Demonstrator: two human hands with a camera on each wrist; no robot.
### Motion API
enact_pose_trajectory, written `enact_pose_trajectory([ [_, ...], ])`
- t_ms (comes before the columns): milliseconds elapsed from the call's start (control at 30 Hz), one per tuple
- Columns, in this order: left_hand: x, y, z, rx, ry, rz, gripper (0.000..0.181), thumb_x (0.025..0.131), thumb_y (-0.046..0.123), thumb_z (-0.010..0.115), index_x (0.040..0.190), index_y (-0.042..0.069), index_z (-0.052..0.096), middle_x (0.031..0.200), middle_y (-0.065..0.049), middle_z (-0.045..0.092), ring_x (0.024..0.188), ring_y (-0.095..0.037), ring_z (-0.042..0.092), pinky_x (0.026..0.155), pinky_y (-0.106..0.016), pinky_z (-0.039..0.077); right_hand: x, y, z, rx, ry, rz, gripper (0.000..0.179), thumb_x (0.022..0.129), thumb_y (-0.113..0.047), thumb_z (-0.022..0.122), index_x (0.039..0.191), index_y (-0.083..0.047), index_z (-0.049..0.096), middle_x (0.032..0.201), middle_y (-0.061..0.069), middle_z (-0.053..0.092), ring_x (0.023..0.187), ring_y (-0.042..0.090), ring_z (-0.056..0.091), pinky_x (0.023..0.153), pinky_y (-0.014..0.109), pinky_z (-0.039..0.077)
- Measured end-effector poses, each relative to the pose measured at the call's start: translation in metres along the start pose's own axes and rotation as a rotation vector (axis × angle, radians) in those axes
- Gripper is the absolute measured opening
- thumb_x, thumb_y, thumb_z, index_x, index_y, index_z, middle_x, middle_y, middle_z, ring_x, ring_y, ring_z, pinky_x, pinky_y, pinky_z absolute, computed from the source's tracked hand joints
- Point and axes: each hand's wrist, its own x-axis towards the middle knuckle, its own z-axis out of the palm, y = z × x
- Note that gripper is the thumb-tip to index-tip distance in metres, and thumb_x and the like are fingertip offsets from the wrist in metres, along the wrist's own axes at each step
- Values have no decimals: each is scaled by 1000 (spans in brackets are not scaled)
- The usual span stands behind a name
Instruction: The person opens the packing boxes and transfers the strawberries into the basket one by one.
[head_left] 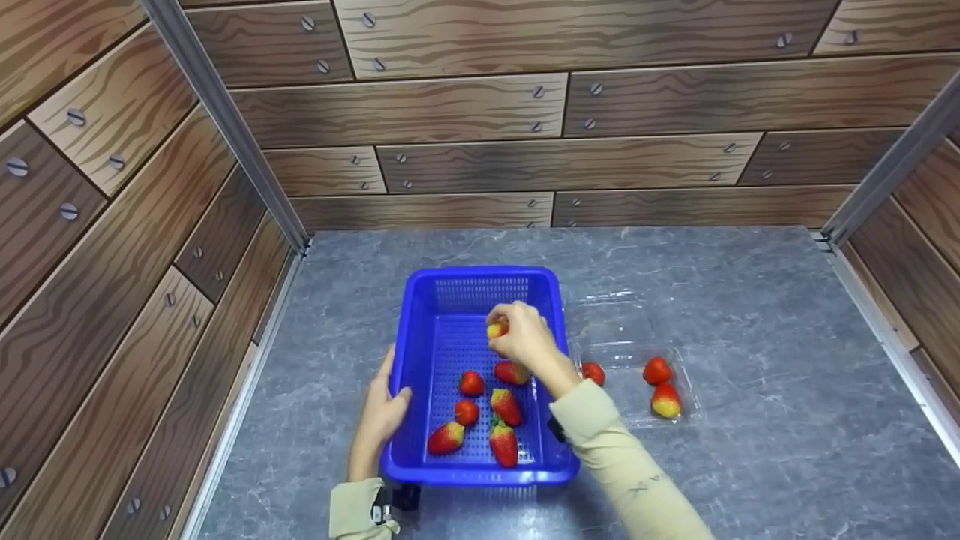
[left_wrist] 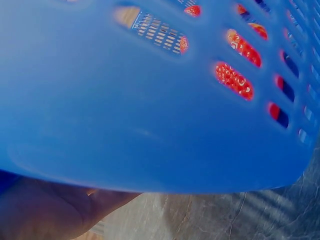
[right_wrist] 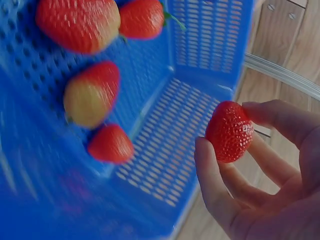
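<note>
My right hand point(head_left: 523, 335) pinches a strawberry point(right_wrist: 229, 132) between thumb and fingertips, above the inside of a blue plastic basket point(head_left: 405, 337). My left hand point(head_left: 381, 411) grips the basket's left side, its thumb over the rim; in the left wrist view the perforated blue wall hides most of that hand point(left_wrist: 45, 212). Several red strawberries, some with yellow ends, lie on the basket floor, among them one strawberry point(head_left: 446, 438) near the front left and another strawberry point(head_left: 503, 444) near the front.
Right of the basket, a clear plastic box point(head_left: 626, 405) stands open on the grey marbled table point(head_left: 772, 360). It holds a red strawberry point(head_left: 657, 370), a yellow-ended strawberry point(head_left: 666, 401) and, partly behind my right arm, another strawberry point(head_left: 592, 373). Wood-patterned walls point(head_left: 465, 169) enclose the table.
</note>
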Motion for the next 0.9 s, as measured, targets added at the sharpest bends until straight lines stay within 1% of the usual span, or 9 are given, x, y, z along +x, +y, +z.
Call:
enact_pose_trajectory([
  [133, -1, 1, -1, 7, 15, -14, 78, 83, -14, 50, 156, 3, 26, 153, -29, 32, 132, -48, 43, 109, -57, 37, 4, 2, 20, 2, -7, 14, 30, 71, -3, 76, 101, -9, 74, 93, 5, 62, 88, 23, 60, 79, 40, 53],
  [367, 0, 3, 1, 45, 25, -3, 78, 82, -13, 51, 155, 2, 27, 153, -29, 33, 133, -47, 42, 110, -57, 35, 6, 14, 47, -39, -6, -49, 28, 73, -4, 76, 101, -7, 74, 94, 7, 60, 90, 26, 60, 81, 43, 53],
  [600, 1, 3, 1, 47, 18, -15, 77, 84, -12, 51, 156, 4, 27, 153, -29, 33, 133, -48, 42, 110, -58, 35, 5, 27, 64, -108, -14, -68, 28, 74, -5, 74, 102, -9, 74, 96, 7, 60, 89, 29, 62, 73, 45, 56],
  [700, -1, 2, 2, 41, 14, -32, 78, 85, -12, 51, 157, 6, 27, 152, -30, 34, 132, -47, 43, 109, -58, 37, 4, 31, 69, -121, -43, -65, 29, 76, -4, 73, 105, -8, 75, 97, 7, 61, 92, 30, 62, 76, 45, 56],
  [800, -1, 1, 2, 43, 15, -27, 78, 85, -12, 51, 157, 6, 27, 152, -30, 34, 132, -48, 43, 108, -58, 37, 3, 33, 72, -121, -62, -58, 29, 78, -3, 71, 106, -7, 75, 98, 9, 62, 94, 31, 63, 80, 45, 56],
  [900, 0, 1, 2, 36, 19, -21, 78, 84, -12, 51, 157, 6, 27, 153, -29, 34, 133, -48, 42, 109, -58, 36, 2, 33, 73, -128, -67, -65, 27, 78, -2, 69, 104, -6, 75, 97, 11, 63, 94, 32, 63, 81, 46, 55],
])
